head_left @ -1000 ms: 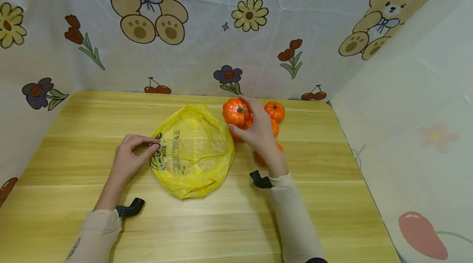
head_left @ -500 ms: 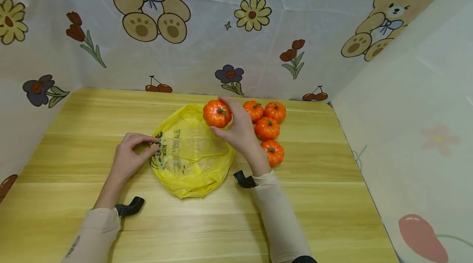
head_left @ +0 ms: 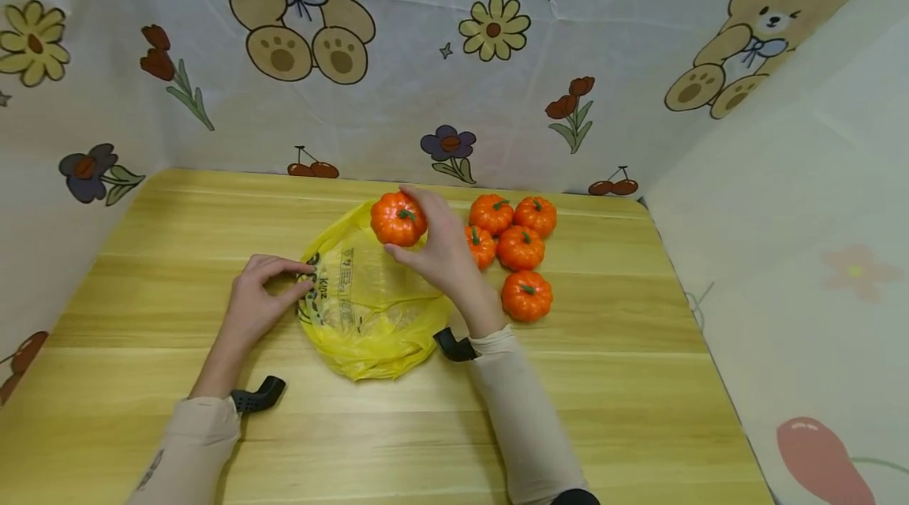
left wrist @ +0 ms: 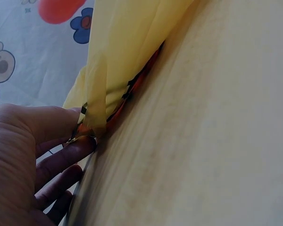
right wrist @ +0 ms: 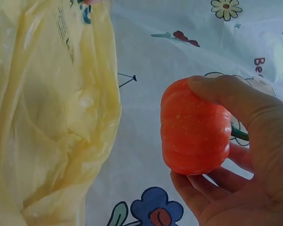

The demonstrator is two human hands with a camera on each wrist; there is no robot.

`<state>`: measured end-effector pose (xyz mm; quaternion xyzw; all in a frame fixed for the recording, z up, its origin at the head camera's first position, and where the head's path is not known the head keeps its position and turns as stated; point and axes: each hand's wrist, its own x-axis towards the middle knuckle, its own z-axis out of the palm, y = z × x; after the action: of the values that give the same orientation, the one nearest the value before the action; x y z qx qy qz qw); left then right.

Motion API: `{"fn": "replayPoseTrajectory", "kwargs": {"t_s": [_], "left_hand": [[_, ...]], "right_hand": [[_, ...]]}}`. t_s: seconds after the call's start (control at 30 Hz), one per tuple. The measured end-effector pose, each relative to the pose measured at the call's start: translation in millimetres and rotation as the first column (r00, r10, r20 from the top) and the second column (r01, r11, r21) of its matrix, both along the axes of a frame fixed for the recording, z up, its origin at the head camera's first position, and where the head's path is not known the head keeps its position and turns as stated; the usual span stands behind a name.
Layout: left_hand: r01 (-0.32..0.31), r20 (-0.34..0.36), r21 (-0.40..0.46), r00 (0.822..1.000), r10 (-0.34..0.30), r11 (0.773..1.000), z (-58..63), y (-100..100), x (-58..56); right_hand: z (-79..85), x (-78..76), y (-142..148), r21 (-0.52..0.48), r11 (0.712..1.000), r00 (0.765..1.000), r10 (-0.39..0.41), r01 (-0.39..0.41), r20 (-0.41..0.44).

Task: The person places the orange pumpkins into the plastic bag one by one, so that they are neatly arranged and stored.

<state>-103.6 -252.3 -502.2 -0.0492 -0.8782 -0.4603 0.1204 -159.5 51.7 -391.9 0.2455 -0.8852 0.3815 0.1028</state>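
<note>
L hand on the yellow plastic bag, grip pinching its edge b/w thumb and fingertips, L side, right by the dark printing! Bag sits on the wood-grain worktop, mouth spread wide & facing up, rim crumpled all round. What's inside? Folds make it tough to read; can't say for sure.

Over to the R hand: grip wrapped round an orange pumpkin, thumb one side, fingers t'other, green stem toward the palm. Pumpkin's held up, showing against the bag's far R part in the head view; R wrist cam has a gap b/w it & the bag's edge, so it's outside, not touching.

Five more pumpkins on the worktop, R of the bag: two at the back, two just in front, one nearest the person. The R hand partly covers the one closest to the bag. Behind it all, a pale cloth w/ bears, flowers, etc. Black wrist mounts on both arms, beige sleeves too.
</note>
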Motion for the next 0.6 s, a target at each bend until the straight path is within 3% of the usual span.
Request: {"fn": "replayPoseTrajectory", "kwargs": {"t_s": [0.37,0.6], "left_hand": [[-0.006,-0.008,0.008,1.0,0.006,1.0,0.6,-1,1.1],[-0.001,0.023,0.016,1.0,0.0,1.0,2.5,2,-0.6]], "right_hand": [[-0.9,3.3,-36,-0.034,0.998,0.998,0.057,-0.055,0.033],[-1.7,8.5,-54,0.0,0.996,0.994,0.085,-0.085,0.064]]}}
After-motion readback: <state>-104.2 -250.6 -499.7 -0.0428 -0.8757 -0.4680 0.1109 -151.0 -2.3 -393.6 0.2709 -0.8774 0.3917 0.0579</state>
